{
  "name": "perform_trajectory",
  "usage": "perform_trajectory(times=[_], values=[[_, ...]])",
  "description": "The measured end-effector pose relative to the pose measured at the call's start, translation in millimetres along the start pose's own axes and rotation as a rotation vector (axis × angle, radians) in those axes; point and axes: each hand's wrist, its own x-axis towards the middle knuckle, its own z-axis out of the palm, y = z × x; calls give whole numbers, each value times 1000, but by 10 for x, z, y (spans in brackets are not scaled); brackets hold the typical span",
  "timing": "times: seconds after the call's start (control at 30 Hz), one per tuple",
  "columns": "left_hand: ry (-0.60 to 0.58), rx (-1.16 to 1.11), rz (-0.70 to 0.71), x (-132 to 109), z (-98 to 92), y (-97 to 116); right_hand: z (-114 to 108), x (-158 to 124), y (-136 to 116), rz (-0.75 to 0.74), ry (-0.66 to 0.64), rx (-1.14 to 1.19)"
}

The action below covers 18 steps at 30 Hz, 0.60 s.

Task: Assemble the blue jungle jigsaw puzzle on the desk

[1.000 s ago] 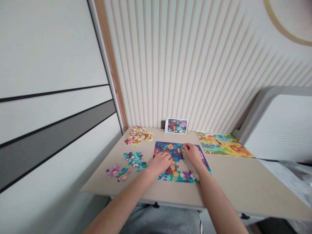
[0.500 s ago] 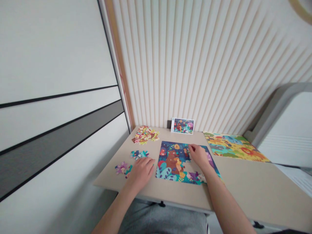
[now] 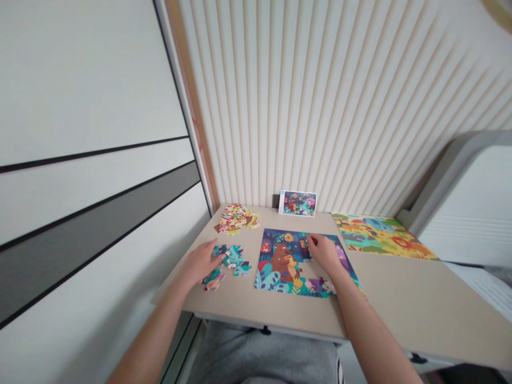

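The person's right hand bears down on the upper part of a partly built jigsaw puzzle, its fingertips bunched against the pieces near a dark gap. Whether those fingers pinch a loose piece or only press one into place cannot be told, since the hand covers the spot. The left hand is open, fingers spread and reaching over a loose cluster of teal jigsaw pieces, with no clear grasp on any of them. The puzzle lies in the middle of a beige tabletop, its long axis running left to right, roughly parallel to the table's front edge and directly before the person, which keeps it within reach of both hands. A picture card stands upright against the ribbed wall panel behind it, apparently placed as a reference and turned to face the person, with the same landscape layout. The sorted heaps sit to the left — the teal cluster nearest, a pile of yellow and red jigsaw pieces further back — while a finished animal-scene puzzle lies to the right.
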Motion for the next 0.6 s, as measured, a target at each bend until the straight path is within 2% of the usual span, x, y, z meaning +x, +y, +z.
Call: perform_trajectory(times=[0.13, 0.27, 0.43, 0.5, 0.6], values=[[22, -59, -23, 79, 41, -37, -19, -6, 0, 19, 55, 53], [60, -107, -18, 107, 39, -32, -103, 40, 51, 76, 201, 241], [224, -172, -86, 33, -14, 47, -225, 145, 184, 191, 411, 511], [311, -206, -132, -5, -26, 134, -238, 153, 200, 206, 427, 489], [398, -280, -122, -38, -47, 328, -212, 116, 135, 165, 381, 389]])
